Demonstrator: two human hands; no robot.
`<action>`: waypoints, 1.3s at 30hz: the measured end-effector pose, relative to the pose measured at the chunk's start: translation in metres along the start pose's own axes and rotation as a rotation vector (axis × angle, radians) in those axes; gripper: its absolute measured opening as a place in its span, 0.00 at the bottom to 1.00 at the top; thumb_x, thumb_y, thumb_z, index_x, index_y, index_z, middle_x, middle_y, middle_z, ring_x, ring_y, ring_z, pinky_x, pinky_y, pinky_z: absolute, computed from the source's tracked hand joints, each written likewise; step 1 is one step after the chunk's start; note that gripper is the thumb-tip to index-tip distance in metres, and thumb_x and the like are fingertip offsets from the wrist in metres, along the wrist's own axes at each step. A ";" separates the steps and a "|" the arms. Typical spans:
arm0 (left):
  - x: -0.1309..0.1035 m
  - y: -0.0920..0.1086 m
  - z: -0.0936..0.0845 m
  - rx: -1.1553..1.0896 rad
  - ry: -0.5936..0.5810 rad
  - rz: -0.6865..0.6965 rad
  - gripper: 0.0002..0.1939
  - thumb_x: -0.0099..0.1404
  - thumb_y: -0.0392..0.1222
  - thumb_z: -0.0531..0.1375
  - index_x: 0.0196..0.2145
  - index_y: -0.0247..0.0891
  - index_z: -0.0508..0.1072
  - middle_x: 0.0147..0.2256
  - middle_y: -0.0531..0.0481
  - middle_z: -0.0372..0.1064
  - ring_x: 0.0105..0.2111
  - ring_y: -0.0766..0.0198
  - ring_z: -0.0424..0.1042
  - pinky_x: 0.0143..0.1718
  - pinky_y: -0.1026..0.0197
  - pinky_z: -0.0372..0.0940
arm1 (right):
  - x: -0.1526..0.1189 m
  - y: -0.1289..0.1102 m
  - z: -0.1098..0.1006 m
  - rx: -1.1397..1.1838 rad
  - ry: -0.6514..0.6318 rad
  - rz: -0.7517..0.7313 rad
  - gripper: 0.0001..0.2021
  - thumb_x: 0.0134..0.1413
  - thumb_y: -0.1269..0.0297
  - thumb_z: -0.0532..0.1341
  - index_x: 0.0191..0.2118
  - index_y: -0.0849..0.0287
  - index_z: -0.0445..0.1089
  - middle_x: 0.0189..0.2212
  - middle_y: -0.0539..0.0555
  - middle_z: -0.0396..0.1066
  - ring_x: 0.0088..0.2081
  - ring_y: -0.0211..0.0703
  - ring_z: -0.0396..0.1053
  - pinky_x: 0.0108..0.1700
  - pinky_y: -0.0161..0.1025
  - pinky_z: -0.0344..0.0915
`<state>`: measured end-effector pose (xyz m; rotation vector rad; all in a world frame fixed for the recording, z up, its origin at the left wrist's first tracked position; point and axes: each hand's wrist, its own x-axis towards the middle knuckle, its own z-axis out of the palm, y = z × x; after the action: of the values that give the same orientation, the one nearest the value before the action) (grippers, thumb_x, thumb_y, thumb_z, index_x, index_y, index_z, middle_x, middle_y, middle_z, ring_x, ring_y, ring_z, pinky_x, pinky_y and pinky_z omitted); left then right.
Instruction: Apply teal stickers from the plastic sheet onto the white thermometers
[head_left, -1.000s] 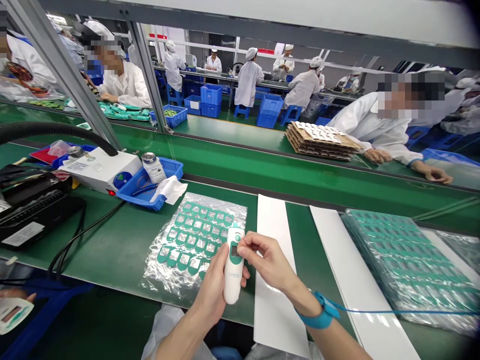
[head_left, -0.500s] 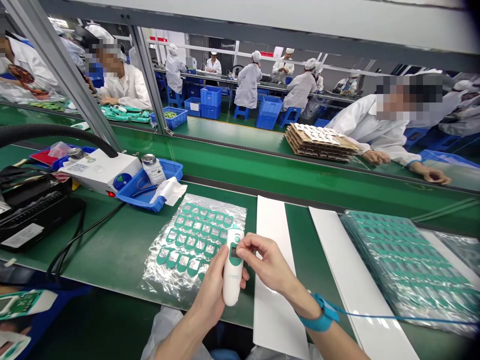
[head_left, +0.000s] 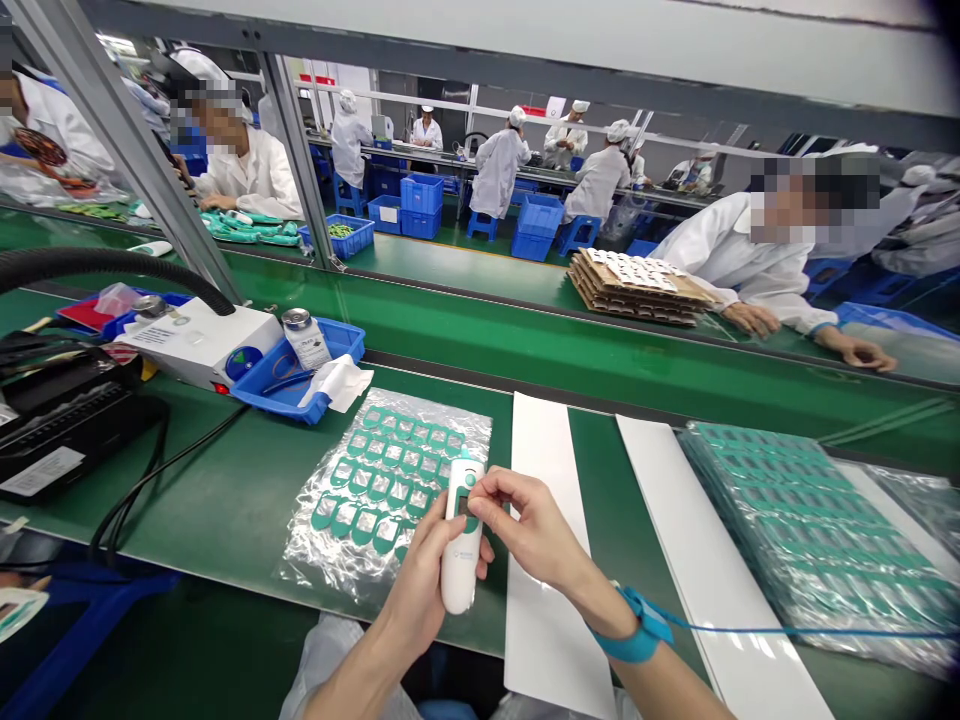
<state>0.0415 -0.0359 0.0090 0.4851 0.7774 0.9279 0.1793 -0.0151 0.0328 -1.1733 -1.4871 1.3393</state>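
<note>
My left hand is wrapped round a white thermometer with a green face panel and a small dark screen. Its thumb lies on the front, at the panel's lower left edge. Thumb and forefinger of my right hand are pinched together at the screen's right edge; whatever is between them is too small to make out. Behind the thermometer lies a clear plastic sheet with rows of green, window-shaped labels. A blue wrist strap with a cord circles my right wrist.
White strips lie to the right, beside a stack of green label sheets. At left are a blue tray with a can, a white box with a hose, and black equipment. Co-workers sit across the line, near stacked cardboard.
My left thumb has shifted from the thermometer's side onto its front, by the panel. The right hand stays pinched at the screen. At lower left, a circuit board piece has gone from view.
</note>
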 end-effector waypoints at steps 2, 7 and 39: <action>-0.001 0.001 0.000 0.009 -0.005 0.002 0.25 0.58 0.45 0.61 0.52 0.33 0.63 0.25 0.50 0.67 0.25 0.63 0.65 0.29 0.63 0.60 | 0.000 -0.001 0.000 0.013 -0.008 0.002 0.13 0.60 0.56 0.60 0.29 0.59 0.64 0.27 0.47 0.62 0.18 0.33 0.66 0.20 0.32 0.63; -0.002 0.002 -0.001 0.032 -0.010 0.000 0.26 0.57 0.44 0.62 0.52 0.34 0.63 0.24 0.50 0.67 0.24 0.64 0.64 0.28 0.63 0.59 | 0.000 -0.001 0.001 0.016 -0.013 0.002 0.13 0.60 0.56 0.60 0.29 0.60 0.65 0.27 0.47 0.62 0.18 0.33 0.67 0.20 0.31 0.62; -0.003 -0.003 -0.004 0.164 0.012 0.077 0.21 0.63 0.54 0.61 0.44 0.35 0.64 0.19 0.53 0.64 0.17 0.69 0.59 0.20 0.67 0.55 | -0.007 0.022 0.010 0.028 0.117 -0.090 0.12 0.64 0.59 0.58 0.50 0.55 0.58 0.32 0.49 0.62 0.31 0.37 0.63 0.33 0.35 0.63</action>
<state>0.0384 -0.0398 0.0057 0.6572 0.8544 0.9429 0.1744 -0.0240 0.0095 -1.1342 -1.4166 1.2061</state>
